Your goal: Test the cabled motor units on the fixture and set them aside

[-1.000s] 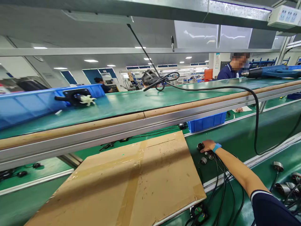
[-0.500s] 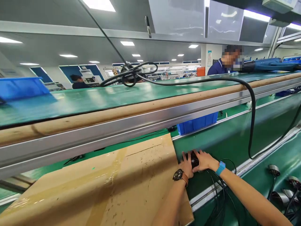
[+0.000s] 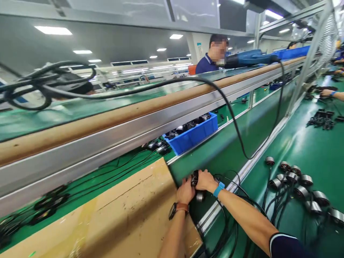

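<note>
Both hands meet over the green belt, beside the right edge of a cardboard box. A small black cylindrical part (image 3: 195,178) is held between them. My left hand (image 3: 185,191), with a brown-strapped watch at the wrist, closes on its near left side. My right hand (image 3: 206,180), wearing a blue wristband, has its fingers bent round the other side. Just below the hands hangs a silver cylindrical part (image 3: 200,196). Black cables (image 3: 225,222) run down under my right forearm. The exact fingertip contacts are partly hidden.
The cardboard box (image 3: 129,211) fills the lower left. Behind it stands a blue bin (image 3: 193,138) of parts. Several silver cylindrical parts with cables (image 3: 301,191) lie at right. A black cable (image 3: 231,111) droops from the shelf edge. A co-worker (image 3: 212,57) is across the line.
The view has swung to the right, bringing more of the silver parts and the blue bin into sight. Both hands still hold the black part, and a silver part now shows beneath them.
</note>
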A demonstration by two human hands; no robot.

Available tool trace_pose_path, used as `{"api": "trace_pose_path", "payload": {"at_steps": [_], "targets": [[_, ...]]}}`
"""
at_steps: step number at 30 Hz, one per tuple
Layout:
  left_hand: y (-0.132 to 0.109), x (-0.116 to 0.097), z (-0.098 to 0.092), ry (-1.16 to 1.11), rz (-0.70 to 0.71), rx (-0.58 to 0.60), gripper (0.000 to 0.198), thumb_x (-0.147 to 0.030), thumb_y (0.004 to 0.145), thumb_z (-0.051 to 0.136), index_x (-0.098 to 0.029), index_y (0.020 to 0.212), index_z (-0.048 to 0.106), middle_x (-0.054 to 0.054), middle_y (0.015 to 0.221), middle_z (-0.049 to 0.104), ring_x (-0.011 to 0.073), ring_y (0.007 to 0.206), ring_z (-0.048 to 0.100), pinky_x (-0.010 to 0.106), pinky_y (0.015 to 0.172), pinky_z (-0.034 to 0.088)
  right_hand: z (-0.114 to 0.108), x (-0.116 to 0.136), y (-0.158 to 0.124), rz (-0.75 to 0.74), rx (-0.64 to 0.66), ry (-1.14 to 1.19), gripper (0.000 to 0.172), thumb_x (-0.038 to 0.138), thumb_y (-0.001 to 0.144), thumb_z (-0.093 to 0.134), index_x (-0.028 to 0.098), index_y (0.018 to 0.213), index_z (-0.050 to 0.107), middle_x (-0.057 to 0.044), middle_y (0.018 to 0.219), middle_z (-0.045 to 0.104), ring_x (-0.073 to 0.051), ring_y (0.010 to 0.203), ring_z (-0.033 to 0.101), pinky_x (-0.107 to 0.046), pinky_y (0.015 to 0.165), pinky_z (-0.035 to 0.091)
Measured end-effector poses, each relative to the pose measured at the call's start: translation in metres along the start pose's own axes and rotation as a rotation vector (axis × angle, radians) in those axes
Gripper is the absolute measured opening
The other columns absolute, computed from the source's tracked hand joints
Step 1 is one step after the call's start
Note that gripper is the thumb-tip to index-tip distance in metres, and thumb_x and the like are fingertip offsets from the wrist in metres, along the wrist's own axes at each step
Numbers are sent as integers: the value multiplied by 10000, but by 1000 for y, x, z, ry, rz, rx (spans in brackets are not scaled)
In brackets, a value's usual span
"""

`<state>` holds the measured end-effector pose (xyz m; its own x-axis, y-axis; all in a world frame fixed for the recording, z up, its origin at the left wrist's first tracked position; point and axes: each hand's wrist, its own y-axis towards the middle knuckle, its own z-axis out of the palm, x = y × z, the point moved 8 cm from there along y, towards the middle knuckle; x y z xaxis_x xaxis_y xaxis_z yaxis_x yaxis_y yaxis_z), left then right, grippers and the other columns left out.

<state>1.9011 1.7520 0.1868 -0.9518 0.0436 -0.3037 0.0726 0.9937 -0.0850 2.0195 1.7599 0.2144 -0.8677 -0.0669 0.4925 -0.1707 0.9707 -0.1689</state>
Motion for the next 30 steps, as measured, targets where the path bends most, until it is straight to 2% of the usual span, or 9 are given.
{"api": "trace_pose_path", "payload": {"at_steps": [4,10,13,15,19,21,24,27,30], "targets": [[-20,-45,9,-241,170,-6,558,-100,881,481,-133,1437,444,157,1339,598,244,1220,621,372,1056,498,-37,-29,-50,110,-113,-44,511,201,706,705,87,1190,589,-217,1074,630,-326,977,691,-385,802,563],[-27,-162,37,-548,395,-12,555,-144,836,555,-188,1389,528,106,1266,643,205,1201,609,370,1104,476,-101,-118,-116,374,-192,-109,474,283,799,650,120,1238,571,-206,1104,608,-337,980,700,-426,836,546],[-29,-206,47,-638,433,17,549,-162,784,613,-185,1331,595,124,1294,634,233,1170,631,400,1086,502,-108,-173,-136,545,-145,-95,407,321,869,575,117,1220,604,-221,1124,611,-355,1038,688,-436,882,525],[-34,-221,50,-674,455,38,596,-164,748,647,-182,1341,596,141,1354,602,255,1188,627,428,1112,490,-104,-204,-151,651,-108,-81,406,319,899,534,101,1235,602,-237,1189,588,-353,1066,680,-434,905,514],[-46,-220,52,-717,485,57,728,-139,708,665,-170,1421,522,167,1491,492,287,1350,524,451,1202,403,-106,-214,-167,621,-126,-155,710,352,838,637,63,1452,426,-276,1401,460,-401,1206,587,-485,950,502],[-50,-212,53,-741,485,55,751,-147,715,663,-163,1444,484,165,1519,469,282,1387,489,449,1212,389,-120,-189,-162,460,-253,-257,791,298,823,634,63,1522,347,-266,1497,386,-411,1332,467,-504,1020,464],[-55,-199,59,-770,453,40,762,-226,774,652,-129,1487,399,183,1532,473,293,1418,453,492,1241,330,-124,-134,-138,122,-342,-327,634,149,867,481,105,1498,439,-193,1529,413,-343,1430,347,-479,1133,371],[-63,-184,72,-793,362,15,751,-293,881,522,-64,1537,238,243,1594,371,311,1491,353,526,1266,259,-98,-103,-104,-67,-159,-324,551,141,900,440,196,1438,545,-128,1498,484,-293,1434,350,-491,1162,335],[-77,-171,84,-801,248,26,709,-256,894,434,21,1509,216,324,1587,317,374,1513,300,595,1265,210,-75,-112,-90,31,17,-353,423,199,895,514,220,1289,668,-140,1345,605,-291,1305,493,-477,1053,444]]}}
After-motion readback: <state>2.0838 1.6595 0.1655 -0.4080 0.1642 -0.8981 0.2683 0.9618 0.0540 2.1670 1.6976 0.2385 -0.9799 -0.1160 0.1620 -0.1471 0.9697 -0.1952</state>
